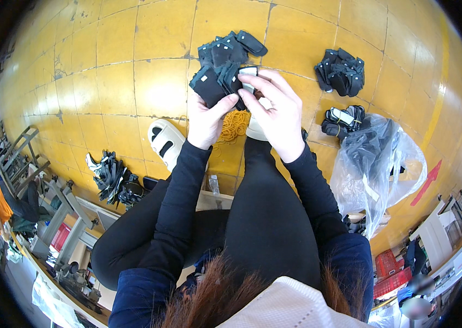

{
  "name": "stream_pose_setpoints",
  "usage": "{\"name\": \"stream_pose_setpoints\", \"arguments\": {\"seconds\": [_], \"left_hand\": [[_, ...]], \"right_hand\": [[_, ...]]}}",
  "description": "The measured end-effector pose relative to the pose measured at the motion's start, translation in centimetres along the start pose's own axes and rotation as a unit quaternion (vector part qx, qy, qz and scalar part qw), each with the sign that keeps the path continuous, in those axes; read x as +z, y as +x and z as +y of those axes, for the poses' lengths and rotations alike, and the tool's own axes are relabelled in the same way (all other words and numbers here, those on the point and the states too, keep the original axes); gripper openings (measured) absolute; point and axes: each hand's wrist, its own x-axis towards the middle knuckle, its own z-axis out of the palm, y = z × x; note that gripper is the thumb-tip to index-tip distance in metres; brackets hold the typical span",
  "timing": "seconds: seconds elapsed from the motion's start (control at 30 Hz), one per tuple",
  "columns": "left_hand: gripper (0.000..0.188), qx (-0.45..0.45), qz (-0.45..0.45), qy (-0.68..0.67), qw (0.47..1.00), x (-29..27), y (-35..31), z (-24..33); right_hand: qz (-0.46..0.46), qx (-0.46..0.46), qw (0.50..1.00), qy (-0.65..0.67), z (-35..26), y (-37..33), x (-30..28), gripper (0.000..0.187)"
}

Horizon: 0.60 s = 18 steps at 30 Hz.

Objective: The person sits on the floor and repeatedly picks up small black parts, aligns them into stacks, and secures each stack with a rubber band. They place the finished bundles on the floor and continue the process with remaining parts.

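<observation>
My left hand (pixel 206 121) is closed on a bundle of small black fabric pieces (pixel 207 88), its thumb pressed along the near side. Small pale tags show on several of them. At the bundle's right end, my right hand (pixel 278 106) pinches a flat piece with a whitish face (pixel 248 76) between thumb and fingers. Just beyond the hands, a pile of similar dark pieces (pixel 228 50) lies on the floor. Below the bundle, partly hidden by my hands, is a heap of yellow-orange rubber bands (pixel 235 124).
On the yellow tiled floor (pixel 160 54) at right lie a dark pile (pixel 341 72), a tied bundle (pixel 344 120) and a clear plastic bag (pixel 376 158). Dark strap-like pieces (pixel 112 177) lie at left, near a beige sandal (pixel 166 143). Red crates (pixel 392 273) stand lower right.
</observation>
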Motion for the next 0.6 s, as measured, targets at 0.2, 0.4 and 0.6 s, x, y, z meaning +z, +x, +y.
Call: {"name": "stream_pose_setpoints", "arguments": {"seconds": [0.2,0.4,0.6], "left_hand": [[0.037,-0.006,0.020,-0.044,0.999,0.2,0.4,-0.4],[0.041,-0.087,0.024,-0.062,0.994,0.5,0.4,-0.4],[0.040,-0.087,0.025,-0.053,0.994,0.5,0.2,-1.2]], "right_hand": [[-0.030,-0.002,0.999,-0.017,0.8,-0.1,0.0,0.032],[-0.029,0.177,0.957,0.227,1.4,-1.1,-0.3,0.037],[0.001,0.215,0.948,0.237,1.5,-1.1,-0.5,0.048]]}}
